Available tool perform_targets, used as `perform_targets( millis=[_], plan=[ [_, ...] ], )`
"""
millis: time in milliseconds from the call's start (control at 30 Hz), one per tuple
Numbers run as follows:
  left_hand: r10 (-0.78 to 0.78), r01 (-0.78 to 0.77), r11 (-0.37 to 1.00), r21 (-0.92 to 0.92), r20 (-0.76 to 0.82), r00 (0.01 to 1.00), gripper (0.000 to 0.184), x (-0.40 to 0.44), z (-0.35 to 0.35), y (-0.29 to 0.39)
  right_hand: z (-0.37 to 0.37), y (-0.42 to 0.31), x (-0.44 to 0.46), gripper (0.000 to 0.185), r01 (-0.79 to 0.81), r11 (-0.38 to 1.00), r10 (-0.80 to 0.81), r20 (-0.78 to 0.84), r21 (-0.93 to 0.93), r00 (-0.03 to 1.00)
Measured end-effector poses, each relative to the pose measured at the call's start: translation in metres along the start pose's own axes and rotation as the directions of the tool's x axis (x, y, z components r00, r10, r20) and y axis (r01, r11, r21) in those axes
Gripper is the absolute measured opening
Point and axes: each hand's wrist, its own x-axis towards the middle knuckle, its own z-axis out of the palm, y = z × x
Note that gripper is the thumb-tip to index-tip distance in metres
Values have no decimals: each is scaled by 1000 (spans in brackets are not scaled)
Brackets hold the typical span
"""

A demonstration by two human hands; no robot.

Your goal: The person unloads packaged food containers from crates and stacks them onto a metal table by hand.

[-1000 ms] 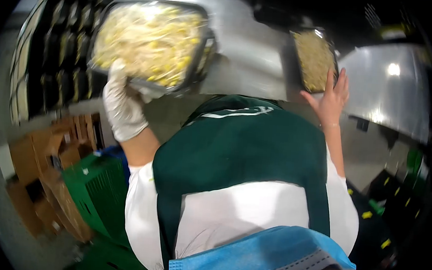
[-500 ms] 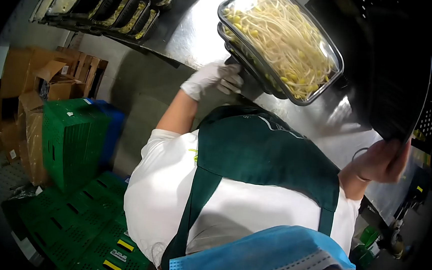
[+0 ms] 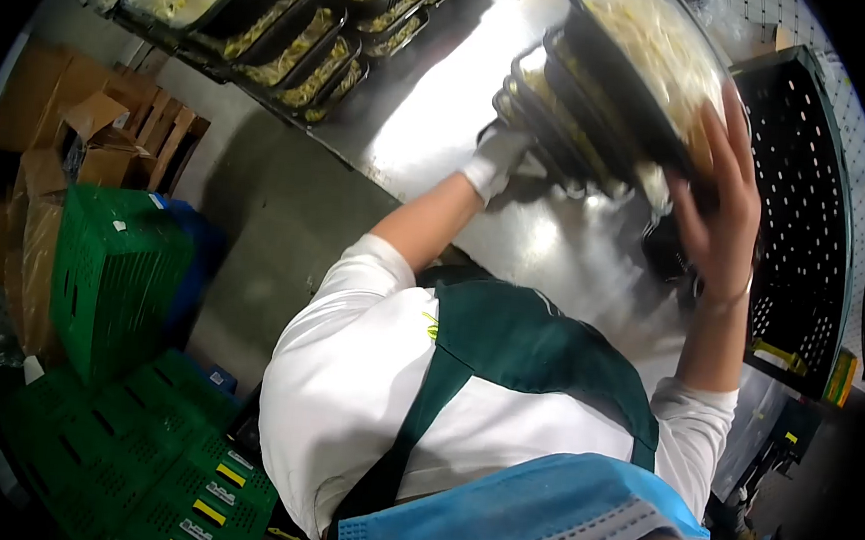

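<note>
A stack of black trays of bean sprouts (image 3: pixel 625 93) tilts over the metal table, the top one under clear film. My left hand (image 3: pixel 500 162), in a white glove, is at the stack's lower left end, its fingers wrapped round the bottom tray and partly hidden beneath it. Bare and blurred, my right hand (image 3: pixel 723 205) lies against the top tray's right side with its fingers apart, the thumb near the tray's lower edge.
More sprout trays (image 3: pixel 308 46) stand in rows at the upper left of the metal table (image 3: pixel 434 100). A black perforated crate (image 3: pixel 793 205) is on the right. Green crates (image 3: pixel 116 278), a blue crate (image 3: pixel 193 253) and cardboard boxes (image 3: pixel 91 136) are at the left.
The view has swung right. The tray stack has tilted further onto its side. My right hand has come from the dark crate's edge to the stack, while my left hand still supports it.
</note>
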Motion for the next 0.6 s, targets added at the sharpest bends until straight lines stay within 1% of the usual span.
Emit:
perform_targets(
  millis=[33, 67, 100, 133, 167, 200, 233, 267, 333, 367, 433, 467, 533, 567, 600],
  plan=[
    [-7, 8, 999, 42, -25, 1000, 26, 28, 1, 13, 9, 22, 16, 47, -15, 998, 18, 54, -61, 998],
    [-12, 16, 996, 83, -50, 999, 26, 60, 1, 24, 21, 46, 36, 41, 55, 977, -45, 55, -206, 997],
    [13, -9, 999, 50, -92, 996, 24, 83, 3, 35, 34, 68, 56, 38, 85, 976, -82, 24, -200, 996],
    [35, -32, 999, 19, -134, 990, 21, 106, 4, 47, 48, 87, 75, 34, 40, 978, -38, 14, -204, 999],
    [52, -48, 998, 34, -139, 989, 20, 137, 1, 55, 60, 104, 94, 32, 58, 978, -57, 8, -202, 998],
    [70, -64, 997, 48, -145, 987, 20, 157, 2, 67, 72, 115, 114, 35, 33, 982, -36, -16, -188, 999],
    [7, 0, 999, 39, -184, 983, 20, 175, 3, 79, 87, 124, 128, 21, 6, 994, -17, -96, -107, 995],
    [-40, 46, 999, 27, -186, 982, 21, 197, -1, 87, 93, 135, 140, 32, -189, 982, 189, 13, 27, 982],
    [-36, 37, 999, 1, -191, 981, 21, 226, -3, 99, 101, 137, 163, 30, -253, 968, 252, -20, -2, 967],
    [-28, 26, 1000, -12, -197, 980, 21, 235, -6, 105, 108, 151, 169, 30, -255, 967, 255, -18, 3, 967],
    [-8, 3, 1000, -28, -196, 981, 22, 251, -10, 111, 120, 178, 182, 31, -243, 951, 243, 22, 190, 970],
    [-1, -5, 999, -35, -194, 981, 22, 256, -12, 113, 121, 181, 186, 31, -257, 948, 259, 14, 190, 966],
    [17, -27, 998, -50, -192, 981, 22, 263, -13, 114, 126, 186, 196, 31, -175, 975, 175, 15, 135, 985],
    [28, -40, 997, -59, -192, 981, 22, 263, -13, 113, 133, 194, 201, 33, -106, 981, 110, -20, 164, 994],
    [44, -56, 996, -65, -184, 982, 23, 266, -15, 111, 132, 187, 204, 33, -120, 979, 126, -27, 163, 992]
  ],
)
